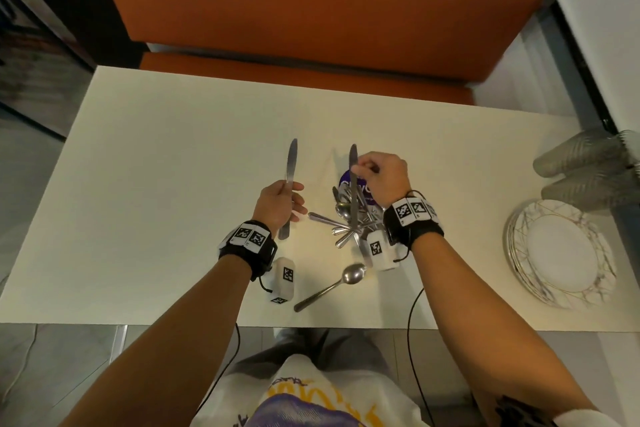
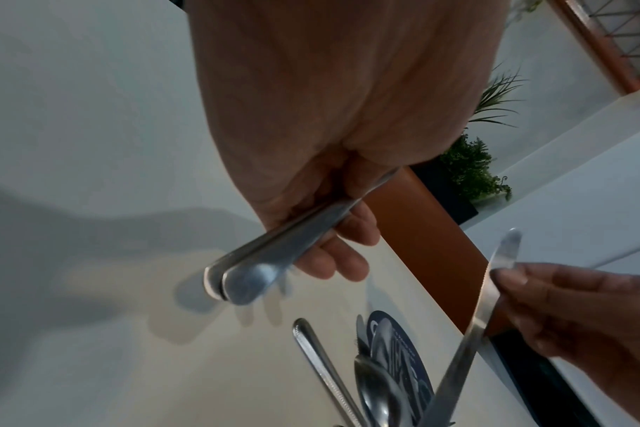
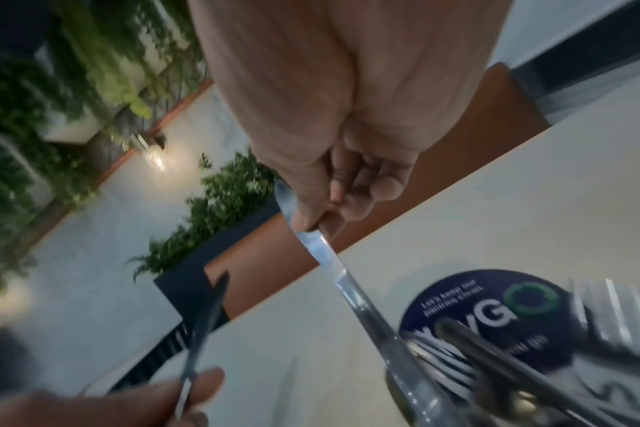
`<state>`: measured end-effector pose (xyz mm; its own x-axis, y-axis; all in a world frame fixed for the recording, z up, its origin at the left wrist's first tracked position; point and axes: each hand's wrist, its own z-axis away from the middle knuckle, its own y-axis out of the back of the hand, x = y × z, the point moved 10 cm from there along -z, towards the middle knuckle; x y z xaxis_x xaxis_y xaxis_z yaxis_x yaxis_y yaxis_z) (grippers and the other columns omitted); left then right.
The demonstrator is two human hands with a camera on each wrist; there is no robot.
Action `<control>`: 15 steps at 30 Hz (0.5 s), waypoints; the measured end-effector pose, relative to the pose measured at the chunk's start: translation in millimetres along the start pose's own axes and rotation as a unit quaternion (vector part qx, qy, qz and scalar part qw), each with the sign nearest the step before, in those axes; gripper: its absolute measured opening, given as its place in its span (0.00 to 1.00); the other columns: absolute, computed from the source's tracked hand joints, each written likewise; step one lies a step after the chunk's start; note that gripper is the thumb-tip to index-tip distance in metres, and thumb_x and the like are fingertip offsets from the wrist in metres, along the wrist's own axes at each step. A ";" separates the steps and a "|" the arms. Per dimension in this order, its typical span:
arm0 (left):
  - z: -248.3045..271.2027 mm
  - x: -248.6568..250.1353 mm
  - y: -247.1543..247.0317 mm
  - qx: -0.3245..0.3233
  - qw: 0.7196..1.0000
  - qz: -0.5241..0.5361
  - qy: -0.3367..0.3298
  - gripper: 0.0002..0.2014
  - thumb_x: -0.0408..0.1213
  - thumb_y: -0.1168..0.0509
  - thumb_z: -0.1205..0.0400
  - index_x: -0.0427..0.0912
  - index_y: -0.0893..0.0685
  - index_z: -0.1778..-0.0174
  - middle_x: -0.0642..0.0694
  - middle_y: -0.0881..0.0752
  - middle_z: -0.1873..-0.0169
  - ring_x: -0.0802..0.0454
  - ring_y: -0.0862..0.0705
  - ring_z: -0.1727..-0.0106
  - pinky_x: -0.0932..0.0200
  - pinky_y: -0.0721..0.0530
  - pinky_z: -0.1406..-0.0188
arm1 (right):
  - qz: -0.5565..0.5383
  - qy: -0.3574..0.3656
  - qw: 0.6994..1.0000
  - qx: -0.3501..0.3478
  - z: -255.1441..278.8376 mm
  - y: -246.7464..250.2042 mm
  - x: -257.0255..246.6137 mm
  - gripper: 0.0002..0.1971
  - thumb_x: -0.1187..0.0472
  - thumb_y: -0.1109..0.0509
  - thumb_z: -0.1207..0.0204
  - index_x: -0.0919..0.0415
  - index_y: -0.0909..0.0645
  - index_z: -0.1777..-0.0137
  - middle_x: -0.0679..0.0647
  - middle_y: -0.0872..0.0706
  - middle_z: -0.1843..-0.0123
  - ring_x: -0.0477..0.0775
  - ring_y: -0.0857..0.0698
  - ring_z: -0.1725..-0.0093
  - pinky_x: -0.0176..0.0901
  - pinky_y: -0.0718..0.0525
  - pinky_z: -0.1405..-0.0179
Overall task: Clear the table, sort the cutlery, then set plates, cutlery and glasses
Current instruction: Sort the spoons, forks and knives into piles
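Lone spoon (image 1: 332,284) nearest; left hand (image 1: 277,206) grips knives (image 1: 290,180); right hand (image 1: 381,177) pinches knife blade (image 1: 352,184) over cutlery pile (image 1: 346,218).

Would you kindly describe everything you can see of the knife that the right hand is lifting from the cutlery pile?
The knife is a plain table knife of shiny silver metal, with a rounded tip and a finely serrated blade edge. It stands steeply tilted, blade uppermost. The right hand pinches it on the blade, below the tip. Its handle end reaches down among the cutlery pile of forks and spoons lying over a round purple sticker; whether it is touching them cannot be told.
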<state>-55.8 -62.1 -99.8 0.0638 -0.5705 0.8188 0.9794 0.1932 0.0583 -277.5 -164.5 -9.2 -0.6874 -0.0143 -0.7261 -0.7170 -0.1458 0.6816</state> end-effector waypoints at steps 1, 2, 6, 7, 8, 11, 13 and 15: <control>0.5 4.0 -3.0 -0.007 1.000 -0.001 -0.005 0.16 0.35 0.49 0.06 0.38 0.14 0.42 0.41 0.12 0.62 0.46 0.09 0.65 0.56 0.15 0.69 | -0.021 -0.004 1.000 0.018 -1.6 7.1 -1.3 0.04 0.60 0.22 0.24 0.59 0.09 0.53 0.52 0.09 0.61 0.50 0.12 0.60 0.33 0.18 0.58; 1.6 7.9 -6.4 -0.013 1.000 0.002 -0.010 0.16 0.35 0.48 0.06 0.37 0.15 0.42 0.41 0.12 0.62 0.46 0.08 0.64 0.55 0.13 0.69 | -0.043 -0.009 0.998 0.035 -2.0 13.0 -3.0 0.04 0.59 0.22 0.23 0.58 0.10 0.52 0.52 0.09 0.60 0.50 0.12 0.60 0.31 0.18 0.58; 5.8 19.6 -22.7 -0.039 0.999 0.018 -0.021 0.15 0.35 0.47 0.06 0.35 0.15 0.43 0.37 0.09 0.59 0.40 0.07 0.57 0.51 0.10 0.63 | -0.133 -0.054 0.988 0.046 3.7 11.3 -8.3 0.07 0.57 0.22 0.23 0.60 0.11 0.50 0.52 0.08 0.57 0.50 0.10 0.59 0.39 0.12 0.53; 6.7 21.2 -26.7 -0.046 0.999 0.017 -0.021 0.15 0.35 0.46 0.06 0.35 0.14 0.43 0.36 0.08 0.57 0.38 0.07 0.56 0.48 0.08 0.60 | -0.153 -0.066 0.985 0.038 5.4 4.2 -8.7 0.07 0.57 0.22 0.23 0.60 0.10 0.50 0.51 0.07 0.58 0.50 0.10 0.60 0.42 0.11 0.53; 8.8 23.4 -31.7 -0.055 0.998 0.015 -0.020 0.15 0.35 0.46 0.06 0.36 0.14 0.44 0.34 0.07 0.56 0.37 0.06 0.55 0.46 0.07 0.56 | -0.168 -0.075 0.982 0.030 8.1 -2.3 -9.8 0.06 0.57 0.21 0.24 0.59 0.10 0.52 0.50 0.07 0.60 0.49 0.10 0.62 0.43 0.10 0.54; 20.6 28.1 -47.1 -0.098 0.995 0.032 -0.006 0.14 0.34 0.45 0.07 0.36 0.13 0.43 0.30 0.07 0.51 0.34 0.06 0.51 0.40 0.07 0.48 | -0.197 -0.090 0.976 0.023 16.1 -18.2 -13.8 0.03 0.61 0.20 0.25 0.60 0.09 0.56 0.52 0.07 0.63 0.48 0.13 0.69 0.45 0.11 0.60; 30.0 31.3 -53.6 -0.123 0.992 0.043 0.001 0.15 0.34 0.44 0.08 0.35 0.12 0.40 0.32 0.07 0.53 0.34 0.06 0.52 0.41 0.09 0.48 | -0.195 -0.100 0.975 0.031 20.9 -21.0 -15.1 0.04 0.62 0.19 0.26 0.62 0.09 0.55 0.53 0.07 0.63 0.46 0.14 0.71 0.41 0.12 0.63; 36.3 32.2 -56.2 -0.137 0.989 0.058 0.010 0.15 0.36 0.43 0.08 0.36 0.11 0.38 0.34 0.07 0.55 0.36 0.07 0.57 0.45 0.11 0.53 | -0.182 -0.099 0.978 0.038 23.5 -20.3 -15.7 0.05 0.62 0.18 0.27 0.62 0.08 0.54 0.53 0.07 0.63 0.45 0.12 0.69 0.39 0.10 0.61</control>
<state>-115.7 -62.3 -56.0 0.1791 -0.5743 0.7988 0.9804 0.0366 -0.1934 -254.9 -138.1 -9.5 -0.3889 0.2181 -0.8951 -0.9195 -0.0322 0.3917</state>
